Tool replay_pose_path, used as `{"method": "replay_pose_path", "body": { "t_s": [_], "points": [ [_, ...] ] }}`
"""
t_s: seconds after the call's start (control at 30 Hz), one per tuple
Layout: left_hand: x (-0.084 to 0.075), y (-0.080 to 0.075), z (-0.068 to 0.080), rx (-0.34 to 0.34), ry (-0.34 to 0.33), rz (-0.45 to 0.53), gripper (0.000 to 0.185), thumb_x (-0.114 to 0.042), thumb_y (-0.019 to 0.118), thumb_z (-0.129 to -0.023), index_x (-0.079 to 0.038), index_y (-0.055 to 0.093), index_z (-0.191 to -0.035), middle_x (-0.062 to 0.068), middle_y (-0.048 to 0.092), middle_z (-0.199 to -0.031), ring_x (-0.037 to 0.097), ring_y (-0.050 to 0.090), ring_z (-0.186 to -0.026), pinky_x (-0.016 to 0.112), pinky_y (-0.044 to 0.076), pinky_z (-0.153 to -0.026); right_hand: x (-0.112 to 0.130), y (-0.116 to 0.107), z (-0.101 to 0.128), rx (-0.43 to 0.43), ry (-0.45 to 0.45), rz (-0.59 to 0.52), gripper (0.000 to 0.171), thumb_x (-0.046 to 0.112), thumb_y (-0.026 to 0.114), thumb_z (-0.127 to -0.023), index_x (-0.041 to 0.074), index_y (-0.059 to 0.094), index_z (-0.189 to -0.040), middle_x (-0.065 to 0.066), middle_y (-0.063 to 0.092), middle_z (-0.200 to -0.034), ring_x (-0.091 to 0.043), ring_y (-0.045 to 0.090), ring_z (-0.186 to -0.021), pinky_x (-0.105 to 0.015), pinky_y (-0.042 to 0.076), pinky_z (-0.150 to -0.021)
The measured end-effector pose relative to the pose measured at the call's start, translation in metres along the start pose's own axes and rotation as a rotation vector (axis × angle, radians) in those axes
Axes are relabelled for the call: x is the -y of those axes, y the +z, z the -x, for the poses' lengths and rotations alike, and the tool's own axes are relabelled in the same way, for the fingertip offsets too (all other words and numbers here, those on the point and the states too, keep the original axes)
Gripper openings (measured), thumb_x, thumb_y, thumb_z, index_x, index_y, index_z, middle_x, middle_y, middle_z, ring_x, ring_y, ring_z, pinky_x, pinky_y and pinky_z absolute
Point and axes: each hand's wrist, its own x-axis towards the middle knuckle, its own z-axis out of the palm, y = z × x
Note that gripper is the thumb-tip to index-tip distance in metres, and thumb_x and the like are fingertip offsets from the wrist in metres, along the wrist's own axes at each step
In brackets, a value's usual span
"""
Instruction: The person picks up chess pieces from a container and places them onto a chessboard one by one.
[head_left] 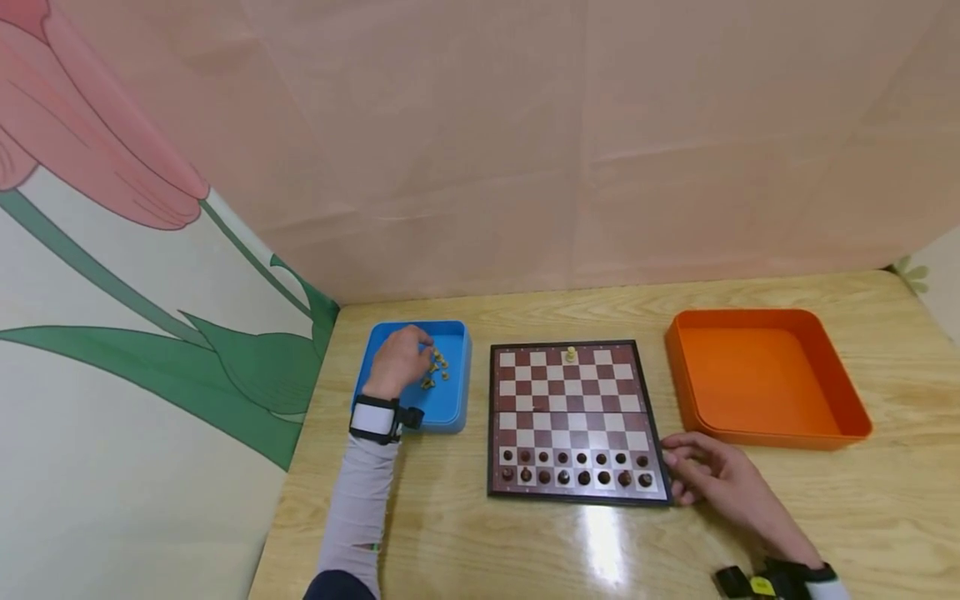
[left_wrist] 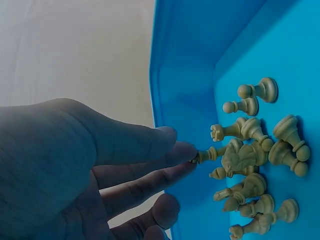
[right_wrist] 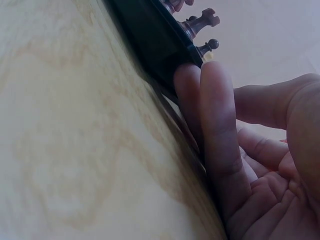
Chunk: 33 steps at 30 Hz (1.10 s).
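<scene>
Reaching left hand (left_wrist: 75, 165), fingers straight, tips touching pale chess pieces (left_wrist: 250, 160) in blue tray (left_wrist: 185, 75).

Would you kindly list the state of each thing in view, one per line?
Blue tray: holds a pile of light chess pieces, lying on their sides.
Orange tray: empty.
Chessboard: dark pieces fill two near rows; one light piece stands at the far edge.
Left hand: fingertips touching a light piece.
Right hand: resting against the chessboard's edge.

Pale chess pieces (left_wrist: 252, 165) heaped on their sides in the blue tray (head_left: 450, 408), left of the chessboard (head_left: 573, 417); dark pieces (head_left: 573, 468) upright on its two near rows, one pale piece (head_left: 571, 354) standing far edge
</scene>
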Motion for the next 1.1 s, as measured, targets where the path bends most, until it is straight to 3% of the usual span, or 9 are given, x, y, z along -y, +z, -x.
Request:
{"method": "replay_pose_path", "body": {
  "t_s": [0.3,0.37,0.53,0.83,1.1],
  "points": [
    [-0.003,-0.003,0.001,-0.019,0.022,0.002,0.028,-0.019,0.064,-0.108,-0.003,0.076,-0.128,0.016,0.071,-0.137,0.032,0.070,-0.116,0.049,0.059,-0.087,-0.003,-0.001,0.000,-0.003,-0.026,-0.008,0.045,0.015,0.063,-0.109,-0.007,0.052,-0.146,-0.018,0.070,-0.111,-0.025,0.073,-0.076,-0.038,0.064,-0.067],
    [-0.005,-0.004,0.002,-0.023,0.033,0.002,0.028,-0.020,0.064,-0.108,-0.004,0.077,-0.126,0.015,0.070,-0.138,0.033,0.068,-0.121,0.050,0.059,-0.092,-0.005,-0.001,0.000,-0.006,-0.027,-0.011,0.044,0.013,0.063,-0.109,-0.007,0.052,-0.147,-0.018,0.070,-0.111,-0.024,0.073,-0.075,-0.038,0.064,-0.067],
    [-0.013,-0.009,0.007,-0.052,0.123,-0.010,0.026,-0.021,0.063,-0.109,-0.005,0.079,-0.122,0.013,0.069,-0.140,0.034,0.065,-0.129,0.053,0.056,-0.102,-0.005,0.000,0.000,-0.010,-0.031,-0.010,0.044,0.013,0.063,-0.109,-0.006,0.052,-0.147,-0.018,0.070,-0.110,-0.024,0.073,-0.075,-0.038,0.064,-0.067],
    [-0.042,-0.019,0.020,-0.082,0.291,-0.032,0.027,-0.020,0.062,-0.110,-0.004,0.079,-0.124,0.011,0.070,-0.140,0.031,0.070,-0.121,0.046,0.060,-0.090,-0.005,0.000,-0.001,-0.006,-0.012,0.006,0.044,0.016,0.063,-0.109,-0.006,0.052,-0.147,-0.017,0.071,-0.111,-0.025,0.073,-0.076,-0.038,0.064,-0.068],
    [-0.070,-0.015,0.026,-0.053,0.406,-0.051,0.024,-0.019,0.061,-0.110,-0.007,0.080,-0.119,0.007,0.071,-0.135,0.026,0.070,-0.119,0.042,0.059,-0.093,-0.005,0.001,-0.002,-0.011,-0.020,0.006,0.044,0.017,0.064,-0.109,-0.005,0.053,-0.146,-0.017,0.071,-0.111,-0.024,0.073,-0.076,-0.037,0.064,-0.068]
  ]
}}
